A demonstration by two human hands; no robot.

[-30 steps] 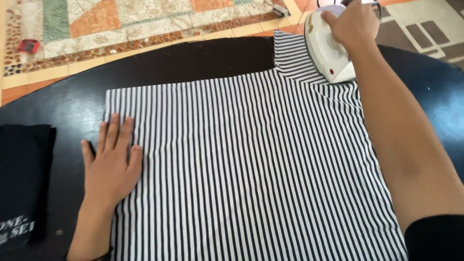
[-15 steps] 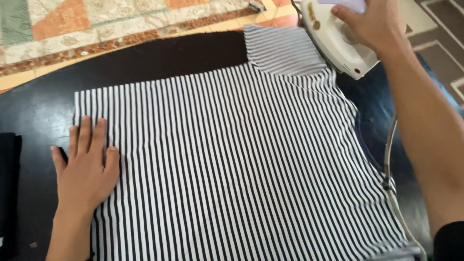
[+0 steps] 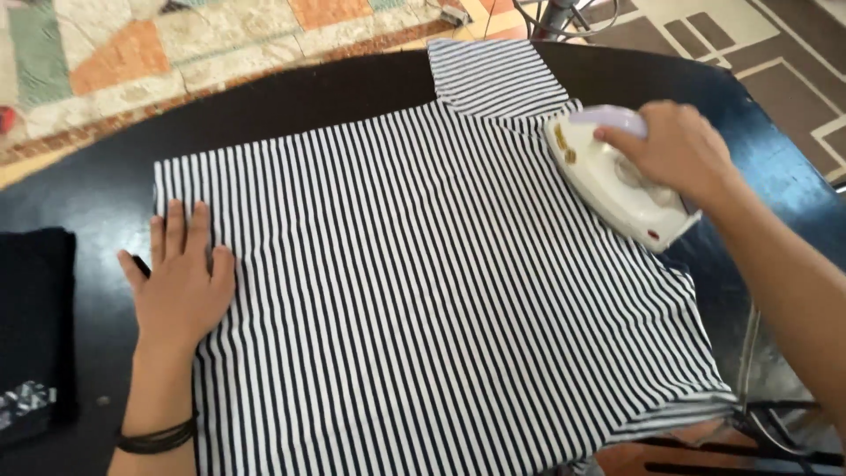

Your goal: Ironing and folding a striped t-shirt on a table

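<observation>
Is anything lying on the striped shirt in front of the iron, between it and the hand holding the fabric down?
Nothing visible does. The striped shirt lies flat and bare between the iron under the right hand and the left hand pressing its edge.

A black-and-white striped shirt [image 3: 441,264] lies flat on a dark worktop [image 3: 291,97]. The left hand [image 3: 181,286] presses palm-down on its left edge. The right hand [image 3: 674,150] grips a white iron [image 3: 608,181] resting on the shirt's upper right, near the sleeve.

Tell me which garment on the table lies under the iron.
The black-and-white striped shirt, spread flat, lies under the white iron; the folded black garment sits apart at the left edge.
</observation>
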